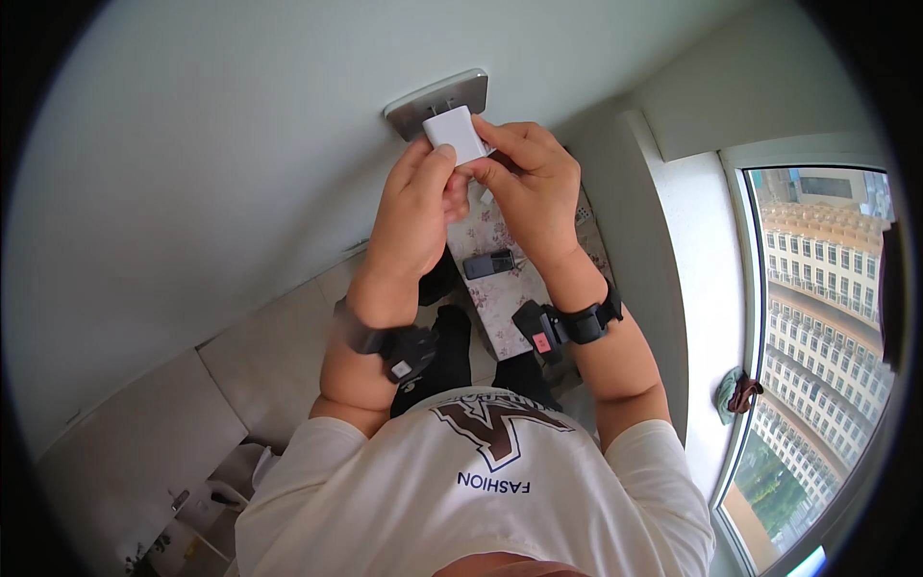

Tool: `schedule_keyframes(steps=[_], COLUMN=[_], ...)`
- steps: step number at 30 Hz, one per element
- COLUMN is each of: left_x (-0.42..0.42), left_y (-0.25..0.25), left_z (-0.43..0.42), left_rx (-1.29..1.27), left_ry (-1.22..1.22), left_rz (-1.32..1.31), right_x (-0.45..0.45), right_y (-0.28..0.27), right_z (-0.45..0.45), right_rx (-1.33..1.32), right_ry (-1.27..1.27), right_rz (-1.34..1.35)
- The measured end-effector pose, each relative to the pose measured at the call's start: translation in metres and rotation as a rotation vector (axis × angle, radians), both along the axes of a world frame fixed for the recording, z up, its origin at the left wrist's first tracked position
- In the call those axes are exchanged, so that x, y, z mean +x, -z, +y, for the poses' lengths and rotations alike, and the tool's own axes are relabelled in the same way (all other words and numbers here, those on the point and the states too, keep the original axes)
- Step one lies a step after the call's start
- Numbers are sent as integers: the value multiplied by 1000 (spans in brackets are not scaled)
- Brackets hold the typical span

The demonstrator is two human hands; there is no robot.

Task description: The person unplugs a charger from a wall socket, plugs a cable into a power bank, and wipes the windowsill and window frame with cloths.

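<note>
Head view: I confirm left hand point(415, 197) and right hand point(529, 178) closed on white charger point(452, 136). Wall socket point(469, 87) sits just beyond the grip.

White FASHION-lettered T-shirt point(481, 481) — black wrist straps point(584, 325) with chunky modules — dark, seemingly black trousers point(447, 361).

Outlet point(468, 89) front obstructed by charger point(452, 135). Gap between forearms point(565, 279) left open; table point(500, 317) below partly covered by phone point(489, 263).
</note>
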State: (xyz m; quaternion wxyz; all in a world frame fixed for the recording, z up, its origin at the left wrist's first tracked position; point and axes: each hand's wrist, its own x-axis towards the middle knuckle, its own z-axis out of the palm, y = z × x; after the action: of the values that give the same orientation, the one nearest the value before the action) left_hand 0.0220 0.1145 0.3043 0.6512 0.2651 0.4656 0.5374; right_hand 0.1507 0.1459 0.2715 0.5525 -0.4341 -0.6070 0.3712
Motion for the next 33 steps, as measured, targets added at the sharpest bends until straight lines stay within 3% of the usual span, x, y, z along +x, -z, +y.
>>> schedule_keyframes(steps=[14,19,23,28,33], left_x=[2,-6,-1,-4,-2], left_y=[1,5,2,7,15], left_z=[-5,-6,-3,2,-1], left_rx=[57,113,97,52,138], left_ry=[-51,21,-26,-38,-18], left_rz=[-122,198,174,-114,-86], right_x=[3,5,3,1,11], right_y=[-22,-28,-26,-15,-25], right_z=[5,8,8,12,8], right_rx=[-60,-87,-68,-39,-103], right_ry=[-26,-45,-28,-31,-75], right_rz=[-98,-122,-145,-22,-65])
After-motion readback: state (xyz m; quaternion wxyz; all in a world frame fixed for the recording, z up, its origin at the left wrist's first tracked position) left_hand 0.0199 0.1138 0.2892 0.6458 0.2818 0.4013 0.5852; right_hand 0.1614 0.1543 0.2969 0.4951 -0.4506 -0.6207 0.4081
